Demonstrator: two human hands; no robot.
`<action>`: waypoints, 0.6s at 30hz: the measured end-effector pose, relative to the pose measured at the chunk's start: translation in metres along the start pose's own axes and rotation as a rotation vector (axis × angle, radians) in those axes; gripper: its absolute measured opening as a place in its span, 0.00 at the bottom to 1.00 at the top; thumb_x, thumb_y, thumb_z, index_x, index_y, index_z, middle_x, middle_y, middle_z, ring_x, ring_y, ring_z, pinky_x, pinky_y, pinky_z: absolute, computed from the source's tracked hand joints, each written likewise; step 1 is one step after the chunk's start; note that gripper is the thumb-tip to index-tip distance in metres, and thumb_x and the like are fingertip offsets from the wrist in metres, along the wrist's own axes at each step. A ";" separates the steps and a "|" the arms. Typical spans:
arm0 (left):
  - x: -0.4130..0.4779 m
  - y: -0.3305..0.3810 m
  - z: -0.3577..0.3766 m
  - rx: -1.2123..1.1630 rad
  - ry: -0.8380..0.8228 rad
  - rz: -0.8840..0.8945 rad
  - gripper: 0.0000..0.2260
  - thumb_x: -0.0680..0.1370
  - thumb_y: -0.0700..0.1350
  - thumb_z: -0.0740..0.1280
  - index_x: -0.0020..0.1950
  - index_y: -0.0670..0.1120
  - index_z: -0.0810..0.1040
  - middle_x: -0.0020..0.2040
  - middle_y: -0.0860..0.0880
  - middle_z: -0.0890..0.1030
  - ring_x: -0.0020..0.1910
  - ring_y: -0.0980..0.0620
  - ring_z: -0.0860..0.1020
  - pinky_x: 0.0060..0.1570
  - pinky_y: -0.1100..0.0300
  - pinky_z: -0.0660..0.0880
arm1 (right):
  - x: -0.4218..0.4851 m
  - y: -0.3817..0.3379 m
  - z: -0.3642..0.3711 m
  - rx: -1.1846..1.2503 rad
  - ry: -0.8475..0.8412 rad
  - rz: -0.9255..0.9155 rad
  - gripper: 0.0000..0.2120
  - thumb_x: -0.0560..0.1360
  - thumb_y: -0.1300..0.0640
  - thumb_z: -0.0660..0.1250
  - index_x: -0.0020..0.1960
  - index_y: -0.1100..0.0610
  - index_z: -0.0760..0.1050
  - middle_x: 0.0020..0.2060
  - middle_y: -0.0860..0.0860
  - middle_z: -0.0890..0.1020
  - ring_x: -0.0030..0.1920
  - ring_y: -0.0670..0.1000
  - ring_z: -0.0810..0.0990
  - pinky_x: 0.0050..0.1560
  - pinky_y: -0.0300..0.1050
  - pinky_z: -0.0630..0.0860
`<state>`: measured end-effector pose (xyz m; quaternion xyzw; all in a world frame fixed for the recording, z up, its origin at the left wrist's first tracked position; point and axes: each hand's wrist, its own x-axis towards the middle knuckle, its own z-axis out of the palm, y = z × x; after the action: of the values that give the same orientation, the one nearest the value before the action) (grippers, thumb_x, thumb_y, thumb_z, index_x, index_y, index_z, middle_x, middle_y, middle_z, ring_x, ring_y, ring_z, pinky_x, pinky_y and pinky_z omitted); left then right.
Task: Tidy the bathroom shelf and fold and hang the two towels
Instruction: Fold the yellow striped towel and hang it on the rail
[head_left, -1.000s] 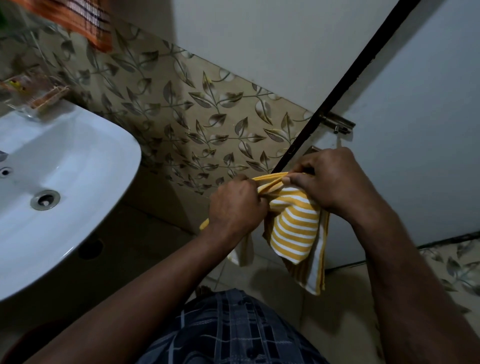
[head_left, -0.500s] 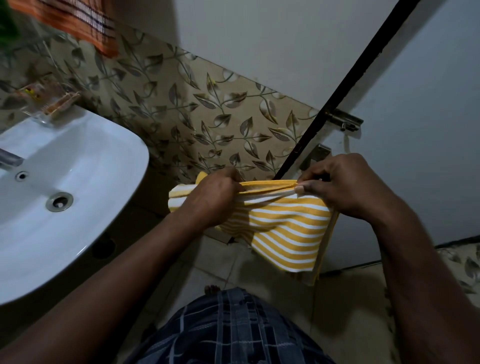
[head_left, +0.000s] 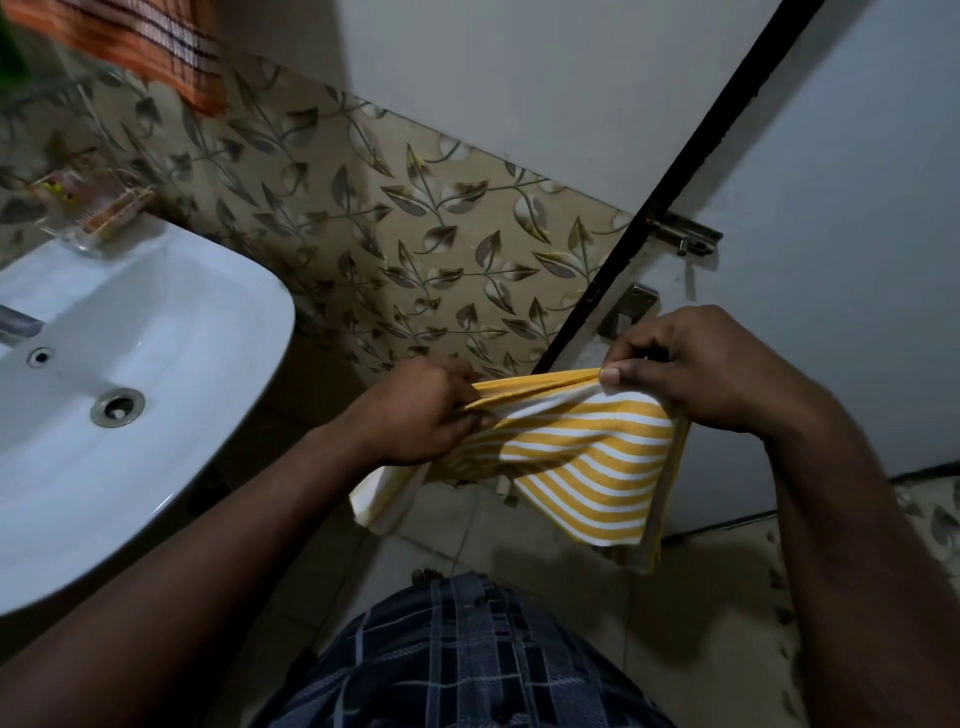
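White sink (head_left: 171, 312) sitting at left. Yellow striped towel (head_left: 587, 467) hanging folded over the floor (head_left: 717, 613), stretching between both hands. Right hand (head_left: 701, 369) pinching its top edge with the thumb; left hand (head_left: 415, 415) gripping the opposite end, fingers curling round it. Orange towel (head_left: 156, 47) hanging upper left.

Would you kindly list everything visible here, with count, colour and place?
striped towel: 1, yellow and white, centre, held at its top edge
orange towel: 1, orange with dark stripes, hanging top left
sink: 1, white, left
drain: 1, metal, in the sink
tap: 1, metal, left edge
clear tray: 1, transparent, behind the sink
wall tiles: many, beige leaf pattern, behind
door: 1, pale, right
latch: 1, metal, on the door's edge
checked garment: 1, dark blue, bottom centre
left hand: 1, grip on towel's left end
right hand: 1, grip on towel's right end
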<state>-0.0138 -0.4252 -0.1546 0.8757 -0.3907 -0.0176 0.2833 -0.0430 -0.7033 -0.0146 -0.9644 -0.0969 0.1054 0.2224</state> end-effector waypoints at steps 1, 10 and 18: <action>0.000 0.000 -0.001 0.007 -0.012 0.005 0.25 0.80 0.62 0.57 0.47 0.46 0.86 0.46 0.50 0.79 0.41 0.50 0.79 0.41 0.49 0.78 | 0.000 0.002 0.000 0.008 -0.008 0.005 0.07 0.77 0.53 0.75 0.41 0.43 0.85 0.37 0.39 0.85 0.42 0.38 0.82 0.39 0.39 0.74; 0.004 -0.003 -0.033 -0.147 0.050 0.058 0.20 0.80 0.60 0.64 0.49 0.46 0.88 0.46 0.54 0.80 0.41 0.57 0.79 0.41 0.51 0.78 | -0.007 0.028 -0.004 0.060 0.015 0.066 0.05 0.75 0.54 0.77 0.41 0.47 0.87 0.37 0.42 0.86 0.40 0.43 0.83 0.40 0.46 0.78; 0.012 0.022 -0.076 -0.379 -0.068 -0.104 0.17 0.75 0.60 0.71 0.45 0.47 0.89 0.48 0.53 0.86 0.47 0.56 0.84 0.50 0.47 0.81 | -0.001 0.056 0.025 0.260 0.138 0.063 0.06 0.70 0.57 0.81 0.43 0.51 0.85 0.37 0.42 0.86 0.38 0.41 0.83 0.40 0.37 0.77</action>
<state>-0.0015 -0.4091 -0.0774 0.8245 -0.3441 -0.1351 0.4284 -0.0424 -0.7428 -0.0614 -0.9349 -0.0363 0.0574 0.3482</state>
